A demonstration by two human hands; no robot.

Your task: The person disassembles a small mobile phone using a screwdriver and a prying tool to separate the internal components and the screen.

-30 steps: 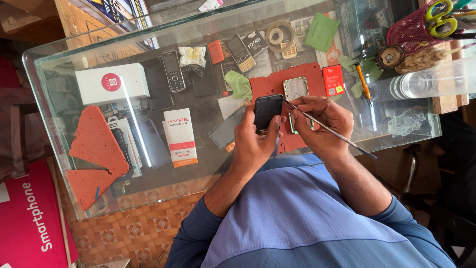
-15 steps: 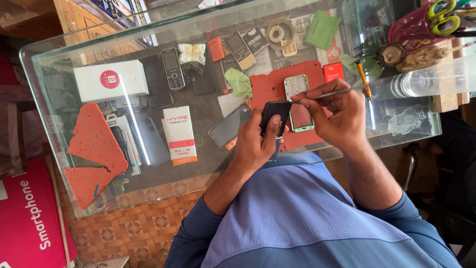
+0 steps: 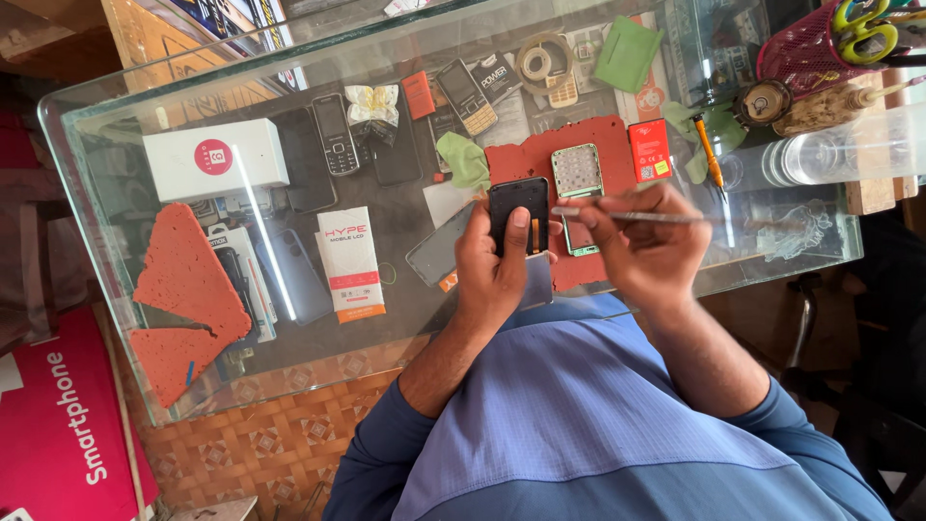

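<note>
A: Head view, what did the hands have?

B: Left hand (image 3: pixel 497 265) was wrapped round a small black phone (image 3: pixel 519 214), thumb laid across its face, fingers clamped behind. It was held just above the red mat (image 3: pixel 603 145) at the near edge of the glass counter (image 3: pixel 289 371).

A: And the right?

B: Right hand (image 3: pixel 648 246) was pinched shut on thin metal tweezers (image 3: pixel 637 216). The tips pointed left and sat just beside the phone's right edge; couldn't tell if they touched it.

A: What else was on the mat?

B: A pale green phone frame (image 3: pixel 577 172) lay flat just beyond the tweezers. A small red battery (image 3: pixel 649 151) sat near the mat's right side.

A: Rest of the counter?

B: White box w/ a red circle (image 3: pixel 214 159) at far left, two ragged red pads (image 3: pixel 188 289) nearer the person. A white-and-orange carton (image 3: pixel 349 260) was mid-counter. Two bar phones (image 3: pixel 333 133) were further out, plus a tape roll (image 3: pixel 538 63), green cloths (image 3: pixel 627 53) and an orange-handled screwdriver (image 3: pixel 709 154). Scissors stood in a pink mesh holder (image 3: pixel 805 53) at the far right.
</note>
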